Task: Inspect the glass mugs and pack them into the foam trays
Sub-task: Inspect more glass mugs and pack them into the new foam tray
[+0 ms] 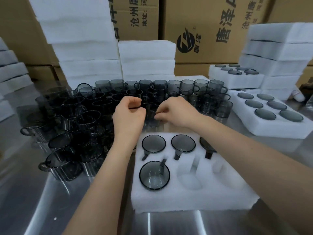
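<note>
Mug (152, 114) upright, just beyond foam tray (169, 200) far edge | right hand (176, 112) pinches its side; left hand (128, 114) curled beside its rim, grip unclear | empty pockets (188, 177) front-middle and front-right of tray, right hand nearer.

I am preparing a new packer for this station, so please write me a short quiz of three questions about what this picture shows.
1. How many pockets of the near foam tray already hold a mug?
2. True or false: the foam tray on the right has empty pockets left.
3. Where is the mug that is under inspection?
A) standing in a pocket
B) between the left hand and the right hand, behind the near foam tray
C) on a cardboard box

Key: 1) four, two pockets are empty; 2) false, all six are filled; 3) B.
</note>
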Demonstrator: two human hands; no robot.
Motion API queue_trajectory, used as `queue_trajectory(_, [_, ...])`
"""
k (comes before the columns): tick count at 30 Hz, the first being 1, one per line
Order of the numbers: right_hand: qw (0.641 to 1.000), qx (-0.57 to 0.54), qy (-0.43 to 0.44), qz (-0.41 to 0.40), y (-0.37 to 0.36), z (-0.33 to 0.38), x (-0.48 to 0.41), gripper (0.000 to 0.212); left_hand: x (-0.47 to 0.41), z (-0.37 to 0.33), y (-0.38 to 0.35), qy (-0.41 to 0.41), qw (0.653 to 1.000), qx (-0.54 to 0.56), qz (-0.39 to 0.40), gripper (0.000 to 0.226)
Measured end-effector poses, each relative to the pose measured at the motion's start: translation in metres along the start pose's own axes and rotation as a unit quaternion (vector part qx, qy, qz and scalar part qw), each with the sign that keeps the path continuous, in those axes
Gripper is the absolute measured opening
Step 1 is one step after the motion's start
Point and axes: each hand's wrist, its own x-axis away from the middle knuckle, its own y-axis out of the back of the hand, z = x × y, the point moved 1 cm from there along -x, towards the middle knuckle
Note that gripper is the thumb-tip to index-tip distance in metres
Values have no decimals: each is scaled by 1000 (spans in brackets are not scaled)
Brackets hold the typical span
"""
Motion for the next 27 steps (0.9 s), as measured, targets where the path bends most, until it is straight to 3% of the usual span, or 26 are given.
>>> queue_trajectory(4, [988, -97, 51, -104, 24, 2, 26, 11, 5, -3, -8, -31, 990, -24, 136, 70])
queue_trajectory(6, [978, -140, 84, -133, 32, 4, 41, 10, 10, -6, -14, -57, 981, -15, 185, 79])
queue_trajectory(9, [969, -170, 117, -137, 35, 3, 56, 8, 14, -8, -17, -86, 981, 40, 169, 66])
queue_trajectory(12, [939, -282, 113, -158, 33, -5, 61, 11, 15, -8, -17, -99, 979, 77, 160, 57])
queue_trajectory(15, [918, -345, 78, -181, 29, -13, 60, 41, 16, -9, -18, -100, 973, 109, 175, 53])
queue_trajectory(18, [899, -421, 47, -108, 24, -20, 61, 61, 18, -9, -18, -118, 970, 98, 191, 55])
queue_trajectory(21, [892, -441, 61, -77, 20, -23, 64, 53, 19, -10, -19, -129, 967, 81, 205, 58])
queue_trajectory(27, [893, -436, 55, -99, 18, -20, 69, 42, 20, -9, -21, -149, 966, 35, 207, 61])
